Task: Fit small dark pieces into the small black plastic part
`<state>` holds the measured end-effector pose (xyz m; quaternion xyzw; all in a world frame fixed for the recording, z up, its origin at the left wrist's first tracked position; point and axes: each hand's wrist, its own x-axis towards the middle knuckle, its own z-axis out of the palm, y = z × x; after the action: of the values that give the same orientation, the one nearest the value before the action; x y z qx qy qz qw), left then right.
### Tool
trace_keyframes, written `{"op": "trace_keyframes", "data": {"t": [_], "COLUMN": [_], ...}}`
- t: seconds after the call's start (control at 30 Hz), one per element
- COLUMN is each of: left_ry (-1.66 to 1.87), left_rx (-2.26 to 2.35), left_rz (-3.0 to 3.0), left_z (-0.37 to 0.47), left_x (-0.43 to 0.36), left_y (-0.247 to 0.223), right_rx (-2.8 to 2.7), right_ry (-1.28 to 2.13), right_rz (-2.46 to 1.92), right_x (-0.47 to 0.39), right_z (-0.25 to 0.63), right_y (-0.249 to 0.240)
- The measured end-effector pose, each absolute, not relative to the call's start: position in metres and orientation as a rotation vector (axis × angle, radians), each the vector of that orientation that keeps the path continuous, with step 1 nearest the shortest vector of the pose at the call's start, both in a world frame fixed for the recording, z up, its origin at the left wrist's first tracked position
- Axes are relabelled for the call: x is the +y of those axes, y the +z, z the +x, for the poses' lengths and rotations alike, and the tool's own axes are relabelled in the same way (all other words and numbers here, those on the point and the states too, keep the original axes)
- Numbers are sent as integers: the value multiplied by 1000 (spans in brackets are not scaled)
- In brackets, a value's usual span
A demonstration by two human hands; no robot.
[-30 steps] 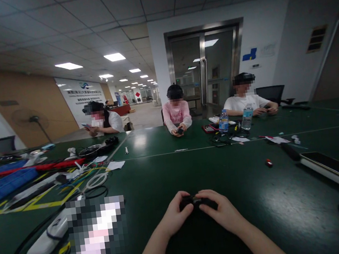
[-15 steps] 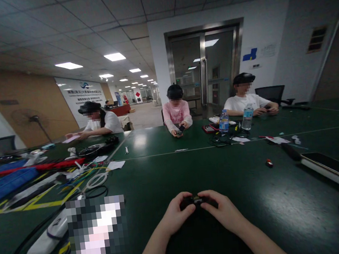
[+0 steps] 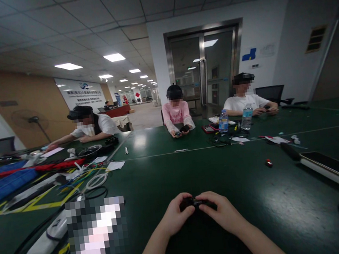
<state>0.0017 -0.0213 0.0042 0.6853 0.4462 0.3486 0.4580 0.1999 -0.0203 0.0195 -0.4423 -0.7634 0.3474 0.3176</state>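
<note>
two hands grasp a small dark object over the green table

from the left, the blue tray (image 3: 8,186) lies beside tangled cables, with the white power strip (image 3: 45,239) nearer. then the left hand (image 3: 178,214) and the right hand (image 3: 218,211) pinch the dark object (image 3: 194,201) between thumbs and fingers, near the front of the green table (image 3: 151,182); its details are too dark to tell. beyond, a person in pink (image 3: 176,111) sits opposite. farther right are two bottles, a small red item (image 3: 268,163) and a black-topped device (image 3: 337,170).
</note>
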Motion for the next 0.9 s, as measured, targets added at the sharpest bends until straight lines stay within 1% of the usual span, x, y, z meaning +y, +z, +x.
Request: {"op": "trace_keyframes", "data": {"t": [0.27, 0.6, 0.9], "left_ry": [858, 856, 833], "left_rx": [1098, 1118, 1149], "left_rz": [1701, 1707, 1721], "left_z": [1, 3, 3], "left_x": [-21, -21, -22], "left_y": [3, 2, 5], "right_rx": [-2013, -1997, -1957], "right_ry": [911, 922, 1026], "right_rz": [-1242, -1224, -1244], "right_x": [-17, -14, -12], "right_z": [201, 203, 205], "right_y": [13, 10, 7]}}
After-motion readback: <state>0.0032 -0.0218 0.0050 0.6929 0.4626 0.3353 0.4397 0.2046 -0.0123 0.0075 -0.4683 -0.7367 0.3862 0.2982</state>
